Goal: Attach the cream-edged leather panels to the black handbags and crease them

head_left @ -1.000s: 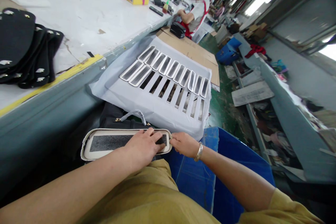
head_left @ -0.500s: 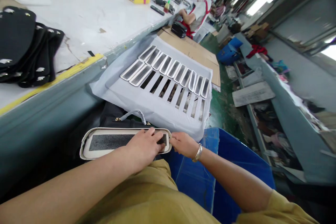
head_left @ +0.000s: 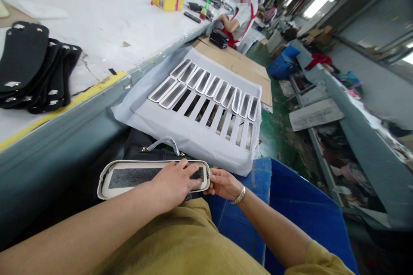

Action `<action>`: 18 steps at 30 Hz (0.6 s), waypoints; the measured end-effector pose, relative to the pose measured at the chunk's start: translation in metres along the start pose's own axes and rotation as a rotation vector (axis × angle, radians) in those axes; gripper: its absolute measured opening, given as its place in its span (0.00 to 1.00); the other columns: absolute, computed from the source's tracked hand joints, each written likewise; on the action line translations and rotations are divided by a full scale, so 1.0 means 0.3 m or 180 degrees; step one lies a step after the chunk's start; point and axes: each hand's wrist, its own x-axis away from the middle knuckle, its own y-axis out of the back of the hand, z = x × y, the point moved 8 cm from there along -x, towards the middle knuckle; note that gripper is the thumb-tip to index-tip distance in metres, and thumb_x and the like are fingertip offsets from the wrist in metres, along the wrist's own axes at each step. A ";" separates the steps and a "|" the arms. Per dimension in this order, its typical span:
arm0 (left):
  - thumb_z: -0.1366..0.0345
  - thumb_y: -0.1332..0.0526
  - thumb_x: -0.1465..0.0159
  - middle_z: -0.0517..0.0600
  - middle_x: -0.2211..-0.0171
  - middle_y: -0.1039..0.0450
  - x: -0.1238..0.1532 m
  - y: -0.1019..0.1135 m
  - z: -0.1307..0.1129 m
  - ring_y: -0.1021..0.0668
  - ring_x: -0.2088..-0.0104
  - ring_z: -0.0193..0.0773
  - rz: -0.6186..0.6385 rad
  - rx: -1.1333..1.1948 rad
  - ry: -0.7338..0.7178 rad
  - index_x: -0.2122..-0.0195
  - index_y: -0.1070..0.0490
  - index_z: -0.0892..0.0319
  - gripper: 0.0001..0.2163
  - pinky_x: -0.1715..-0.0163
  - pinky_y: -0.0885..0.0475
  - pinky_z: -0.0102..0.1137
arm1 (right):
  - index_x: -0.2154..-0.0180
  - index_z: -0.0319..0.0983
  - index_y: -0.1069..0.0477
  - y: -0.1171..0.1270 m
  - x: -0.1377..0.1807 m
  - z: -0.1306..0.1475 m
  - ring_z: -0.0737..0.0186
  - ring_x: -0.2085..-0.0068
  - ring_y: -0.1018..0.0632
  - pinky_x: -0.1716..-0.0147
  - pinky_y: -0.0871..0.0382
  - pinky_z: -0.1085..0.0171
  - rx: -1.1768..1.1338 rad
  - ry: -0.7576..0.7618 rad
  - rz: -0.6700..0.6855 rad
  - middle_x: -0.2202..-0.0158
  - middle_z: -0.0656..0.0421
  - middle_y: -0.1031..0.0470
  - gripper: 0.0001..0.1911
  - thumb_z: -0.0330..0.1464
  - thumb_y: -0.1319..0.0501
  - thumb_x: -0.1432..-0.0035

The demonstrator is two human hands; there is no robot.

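Before me lies a dark bag (head_left: 137, 148) with a long, rounded panel (head_left: 135, 177) facing up, cream-edged with a dark strip inside a raised cream rim. My left hand (head_left: 176, 180) rests on the right part of this panel, fingers apart and pressing on its surface. At the panel's right end my right hand (head_left: 222, 184) pinches the rim between thumb and fingers; the fingertips are partly hidden behind it. A pale strap with gold-coloured fittings (head_left: 164, 141) lies just beyond the panel.
A grey-white sheet (head_left: 138, 116) carries rows of white-rimmed strips (head_left: 187, 71) beyond the bag. Black pieces (head_left: 26, 60) are stacked on the white worktable (head_left: 97, 17) at left. A blue bin (head_left: 300, 206) stands at right. Farther off, a person (head_left: 240, 21) sits.
My right hand has turned slightly and its fingers have opened out a little under the panel's right end. My left hand stays on the panel, which sits marginally lower in view.
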 end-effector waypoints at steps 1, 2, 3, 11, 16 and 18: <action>0.65 0.47 0.36 0.50 0.47 0.37 0.000 -0.001 0.001 0.33 0.53 0.48 0.0005 -0.0005 -0.0007 0.49 0.34 0.42 0.16 0.59 0.33 0.41 | 0.72 0.36 0.36 0.001 -0.004 -0.006 0.72 0.80 0.29 0.66 0.27 0.61 -0.0060 0.0087 -0.0042 0.79 0.65 0.31 0.15 0.38 0.33 0.50; 0.65 0.47 0.37 0.50 0.47 0.37 0.000 -0.002 0.002 0.33 0.53 0.48 -0.0001 -0.0016 -0.0010 0.49 0.34 0.41 0.16 0.59 0.33 0.40 | 0.73 0.37 0.37 0.002 -0.009 -0.012 0.72 0.81 0.30 0.67 0.27 0.61 -0.0120 0.0168 -0.0080 0.80 0.66 0.32 0.16 0.38 0.33 0.51; 0.65 0.47 0.37 0.50 0.47 0.37 0.000 -0.003 0.004 0.33 0.53 0.47 -0.0015 -0.0031 -0.0003 0.49 0.34 0.41 0.16 0.58 0.33 0.40 | 0.73 0.37 0.37 0.004 -0.014 -0.017 0.73 0.82 0.32 0.68 0.27 0.61 -0.0187 0.0238 -0.0115 0.81 0.67 0.34 0.16 0.39 0.32 0.51; 0.65 0.47 0.37 0.48 0.45 0.38 -0.003 -0.023 0.009 0.34 0.53 0.46 -0.0026 -0.0066 -0.0014 0.48 0.36 0.40 0.17 0.58 0.33 0.40 | 0.73 0.39 0.39 0.022 -0.033 -0.041 0.77 0.85 0.41 0.75 0.26 0.65 -0.0543 0.0442 -0.0297 0.83 0.69 0.37 0.19 0.40 0.31 0.54; 0.65 0.47 0.37 0.48 0.44 0.40 0.002 -0.007 0.011 0.34 0.54 0.46 -0.0096 -0.0075 0.0021 0.48 0.36 0.38 0.18 0.59 0.33 0.39 | 0.72 0.39 0.41 0.002 -0.048 -0.028 0.77 0.87 0.40 0.81 0.30 0.70 -0.0409 0.0625 -0.0291 0.85 0.71 0.38 0.20 0.40 0.31 0.54; 0.65 0.47 0.37 0.48 0.44 0.40 0.003 -0.004 0.013 0.34 0.55 0.46 -0.0091 -0.0072 0.0033 0.48 0.36 0.39 0.18 0.58 0.34 0.39 | 0.71 0.40 0.41 0.000 -0.052 -0.021 0.77 0.87 0.40 0.83 0.31 0.72 -0.0307 0.0727 -0.0398 0.86 0.72 0.38 0.20 0.41 0.31 0.53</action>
